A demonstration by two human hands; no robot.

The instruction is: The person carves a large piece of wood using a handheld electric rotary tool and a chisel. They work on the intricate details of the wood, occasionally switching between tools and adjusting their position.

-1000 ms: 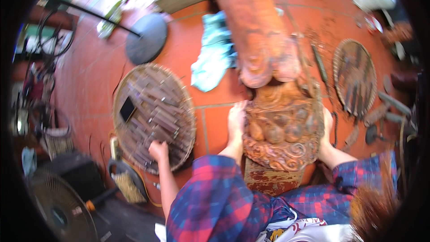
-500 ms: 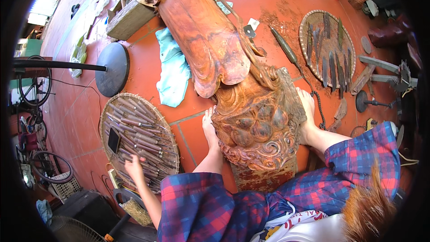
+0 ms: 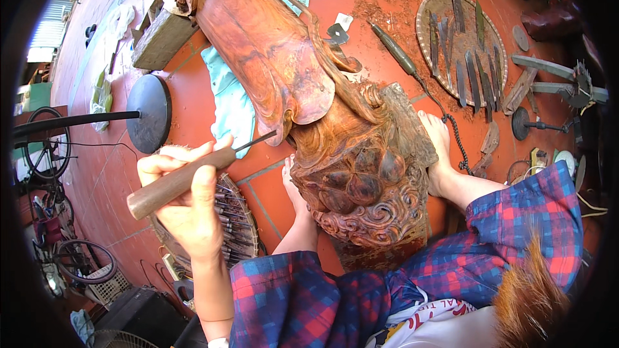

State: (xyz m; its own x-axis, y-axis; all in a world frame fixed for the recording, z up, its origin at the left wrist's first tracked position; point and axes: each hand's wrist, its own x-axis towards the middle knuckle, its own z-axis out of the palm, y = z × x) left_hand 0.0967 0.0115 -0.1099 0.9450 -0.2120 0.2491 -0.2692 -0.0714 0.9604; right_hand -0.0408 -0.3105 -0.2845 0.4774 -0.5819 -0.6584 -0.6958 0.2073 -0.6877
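My left hand point(image 3: 196, 219) is raised and closed around the brown wooden handle of a carving chisel point(image 3: 164, 188). Its thin dark blade points up and to the right, near the edge of a large carved wooden sculpture point(image 3: 271, 51); whether they touch cannot be made out. The reddish-brown sculpture lies between my bare feet, with scrolls and rounded lumps carved at its near end. Partly hidden behind my left hand and arm is a round woven tray point(image 3: 256, 229) filled with wooden-handled carving tools point(image 3: 235, 219). My right hand is not in view.
A second woven tray point(image 3: 422, 38) at the right holds several dark flat blades. Beside it lies a green rotary tool point(image 3: 394, 48) with a coiled cord. A light-blue cloth point(image 3: 229, 100), a round black stand base point(image 3: 149, 115) and a wood block point(image 3: 161, 42) are at the left.
My left hand has risen from the left tool tray toward the sculpture and now holds a chisel. The view has shifted slightly, moving the sculpture and right tray a little leftward.
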